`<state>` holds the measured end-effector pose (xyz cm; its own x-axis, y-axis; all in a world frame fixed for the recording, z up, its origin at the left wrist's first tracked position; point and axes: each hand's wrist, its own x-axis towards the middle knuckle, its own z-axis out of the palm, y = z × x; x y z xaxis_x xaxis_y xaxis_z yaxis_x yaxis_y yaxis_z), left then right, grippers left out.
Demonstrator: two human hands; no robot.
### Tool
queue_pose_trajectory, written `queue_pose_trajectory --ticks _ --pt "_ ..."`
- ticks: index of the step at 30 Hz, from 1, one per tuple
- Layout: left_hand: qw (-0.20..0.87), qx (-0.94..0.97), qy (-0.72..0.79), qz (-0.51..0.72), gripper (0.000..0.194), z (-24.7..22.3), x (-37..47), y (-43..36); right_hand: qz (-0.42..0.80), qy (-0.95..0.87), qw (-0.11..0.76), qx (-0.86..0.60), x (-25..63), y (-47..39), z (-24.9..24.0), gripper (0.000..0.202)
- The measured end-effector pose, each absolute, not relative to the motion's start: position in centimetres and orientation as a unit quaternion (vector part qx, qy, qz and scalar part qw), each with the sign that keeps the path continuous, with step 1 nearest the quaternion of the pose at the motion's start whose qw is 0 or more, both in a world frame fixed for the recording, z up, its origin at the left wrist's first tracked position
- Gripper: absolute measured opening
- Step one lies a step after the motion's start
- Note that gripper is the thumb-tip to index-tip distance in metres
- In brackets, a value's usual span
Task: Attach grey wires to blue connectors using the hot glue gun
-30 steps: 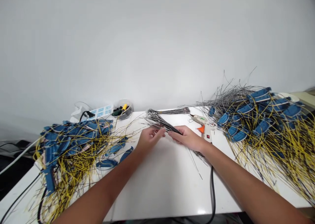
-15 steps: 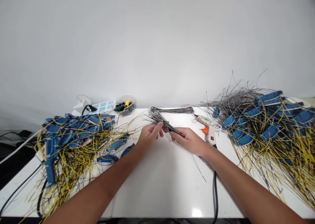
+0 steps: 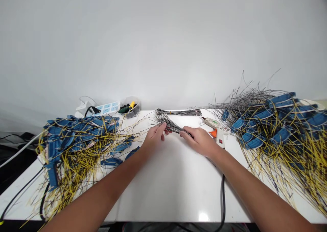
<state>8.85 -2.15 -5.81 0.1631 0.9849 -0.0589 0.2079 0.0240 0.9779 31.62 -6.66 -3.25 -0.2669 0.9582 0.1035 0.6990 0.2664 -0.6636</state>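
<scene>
A loose bundle of thin grey-black wires [image 3: 173, 126] is held at a slant above the white table [image 3: 163, 184]. My right hand [image 3: 195, 136] is closed round its right end, thumb along the wires. At the fanned left end of the bundle, the fingers of my left hand [image 3: 156, 133] are pinched on wire tips. Just behind lies a second bundle of grey wires [image 3: 182, 112], tied with a yellow band, flat on the table.
Blue pieces with yellow and black wires [image 3: 81, 136] pile up at left, and more [image 3: 281, 135] at right. A glue gun [image 3: 212, 123] with an orange trigger lies right of centre. Behind are a power strip [image 3: 106, 108] and a clear bowl [image 3: 133, 111] of tools.
My left hand has shifted slightly left, away from the middle of the bundle to its fanned end. My right hand has moved slightly right and up with the wires.
</scene>
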Motion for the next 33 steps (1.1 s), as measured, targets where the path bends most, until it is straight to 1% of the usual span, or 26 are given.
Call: queue_pose_trajectory --ticks 3,4,7,10,12,15,16,18,20,22,24,27,28,29,31,33 --pt "0.460 0.562 0.527 0.442 0.050 -5.9 9.0 -1.7 0.227 -0.752 0.247 -0.567 31.9 -6.5 -3.5 0.041" --pt "0.446 0.559 0.513 0.476 0.052 -6.2 8.9 -1.3 0.217 -0.752 0.242 -0.573 32.0 -6.4 -3.5 0.042" --pt "0.386 0.559 0.487 0.549 0.067 -7.2 8.7 -0.1 0.193 -0.757 0.225 -0.582 32.1 -6.3 -3.5 0.042" --pt "0.335 0.589 0.494 0.544 0.074 -7.7 8.3 0.2 0.172 -0.757 0.205 -0.596 32.0 -6.2 -3.7 0.039" --pt "0.293 0.620 0.497 0.533 0.077 -7.3 8.1 -0.2 0.162 -0.751 0.201 -0.608 32.0 -6.2 -3.8 0.035" --pt "0.186 0.678 0.491 0.514 0.078 -5.7 8.1 -1.3 0.137 -0.753 0.239 -0.598 32.0 -6.0 -4.2 0.027" --pt "0.141 0.710 0.478 0.497 0.075 -5.3 8.0 -1.6 0.121 -0.759 0.257 -0.586 32.1 -5.9 -4.4 0.025" --pt "0.072 0.785 0.437 0.434 0.062 -4.8 8.0 -1.8 0.086 -0.773 0.283 -0.562 32.4 -5.6 -4.8 0.025" --pt "0.045 0.833 0.414 0.363 0.048 -5.1 8.1 -1.5 0.068 -0.780 0.289 -0.551 32.5 -5.4 -5.1 0.022" --pt "0.049 0.845 0.429 0.315 0.043 -5.8 8.1 -1.1 0.068 -0.779 0.290 -0.552 32.6 -5.3 -5.4 0.017" --pt "0.049 0.835 0.464 0.292 0.048 -6.5 8.1 -0.8 0.071 -0.773 0.293 -0.558 32.5 -5.3 -5.6 0.016" --pt "0.012 0.809 0.508 0.296 0.063 -7.0 7.9 -0.4 0.074 -0.763 0.296 -0.569 32.2 -5.3 -5.7 0.022" --pt "-0.001 0.805 0.512 0.300 0.065 -7.0 7.7 -0.3 0.078 -0.763 0.293 -0.571 32.1 -5.3 -5.7 0.021" --pt "-0.008 0.805 0.510 0.304 0.063 -7.0 7.6 -0.1 0.083 -0.763 0.289 -0.572 32.0 -5.3 -5.7 0.018" --pt "-0.005 0.813 0.496 0.306 0.047 -6.9 7.3 0.2 0.093 -0.764 0.291 -0.569 31.9 -5.2 -5.6 0.014" --pt "0.008 0.818 0.487 0.306 0.029 -6.8 7.1 0.5 0.094 -0.758 0.311 -0.566 31.9 -5.2 -5.5 0.016"
